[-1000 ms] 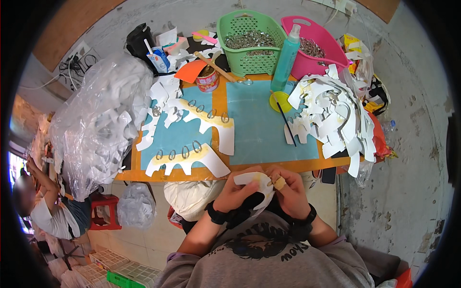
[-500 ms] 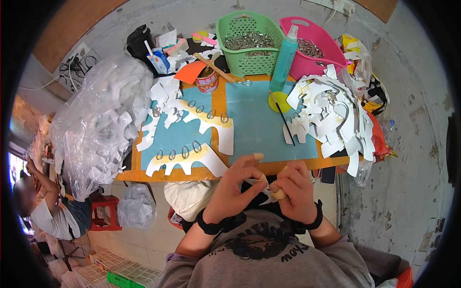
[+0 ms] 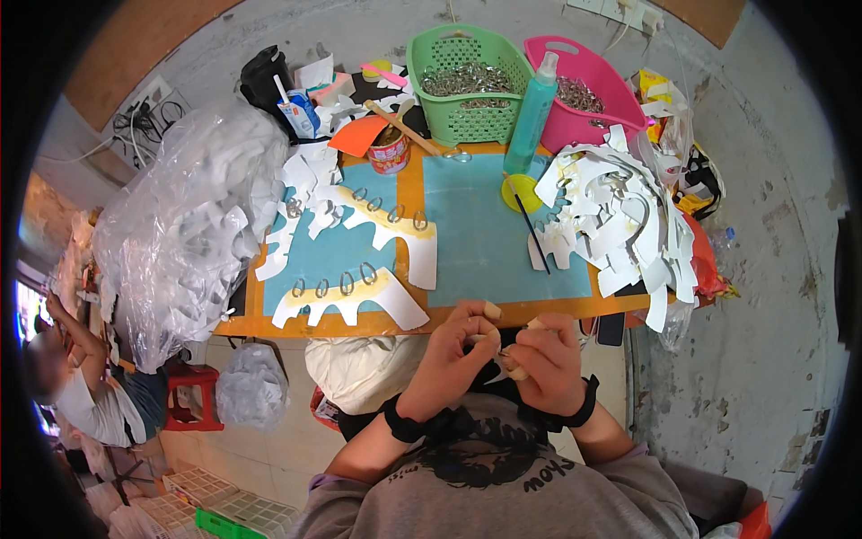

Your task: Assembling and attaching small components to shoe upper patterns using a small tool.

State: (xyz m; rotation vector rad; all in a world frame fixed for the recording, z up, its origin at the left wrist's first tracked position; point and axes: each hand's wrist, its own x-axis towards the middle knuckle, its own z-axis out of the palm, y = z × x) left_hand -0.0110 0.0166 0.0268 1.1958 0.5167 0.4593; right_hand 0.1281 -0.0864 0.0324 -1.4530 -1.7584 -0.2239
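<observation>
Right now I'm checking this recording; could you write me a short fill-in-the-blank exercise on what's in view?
1. The basket just left of the pink basket is coloured ____.
2. A thin brush rests on a small dish coloured ____.
3. The white cutout nearest the table's front edge bears ____ metal loops.
4. Behind the left hand and right hand, the wristbands are ____.

Missing words: green; yellow; four; black.
</observation>
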